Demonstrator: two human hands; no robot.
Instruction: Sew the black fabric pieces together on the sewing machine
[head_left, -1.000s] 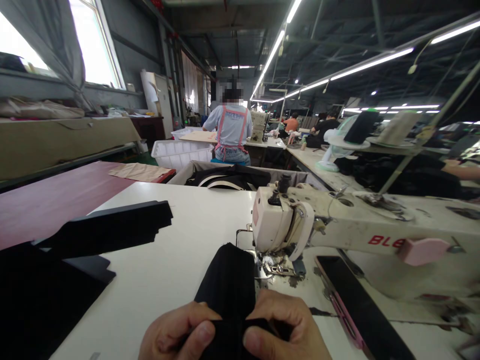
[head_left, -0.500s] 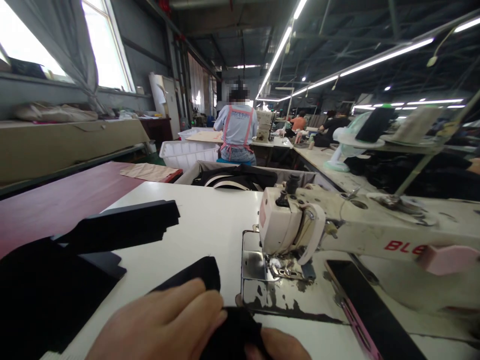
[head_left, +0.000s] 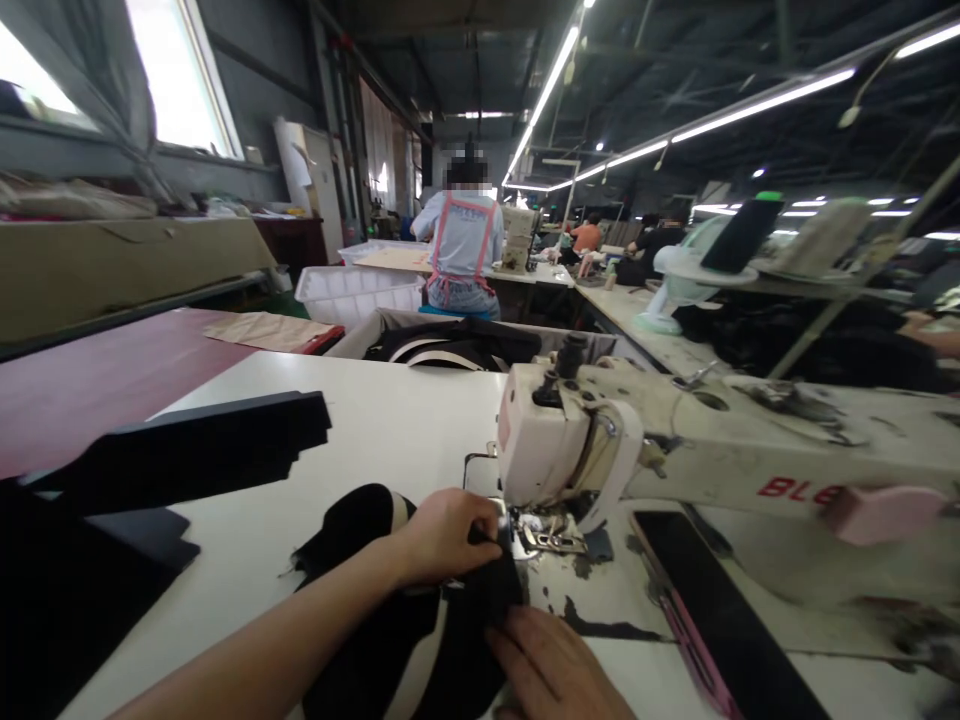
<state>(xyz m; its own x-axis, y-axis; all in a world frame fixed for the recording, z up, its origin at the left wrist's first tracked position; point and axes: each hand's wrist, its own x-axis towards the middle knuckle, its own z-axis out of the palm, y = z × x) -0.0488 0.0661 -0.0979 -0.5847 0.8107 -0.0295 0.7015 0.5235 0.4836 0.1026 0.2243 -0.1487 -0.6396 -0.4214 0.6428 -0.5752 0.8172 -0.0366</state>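
My left hand [head_left: 442, 535] pinches the front edge of a black fabric piece [head_left: 375, 640] with a white band and holds it against the presser foot [head_left: 551, 535] of the white sewing machine [head_left: 675, 450]. My right hand [head_left: 559, 665] lies flat on the same fabric near the bottom edge, fingers spread. The fabric trails back towards me over the white table [head_left: 375, 420].
Stacked black fabric pieces [head_left: 187, 455] lie on the left of the table. A dark phone in a pink case [head_left: 720, 620] rests on the machine bed at right. A bin of black garments [head_left: 457, 345] stands behind the table. A person in a pink apron [head_left: 461, 250] stands with their back turned farther off.
My left hand has reached forward, carrying the fabric edge up to the presser foot. My right hand has come flat onto the fabric. The camera has shifted slightly left.
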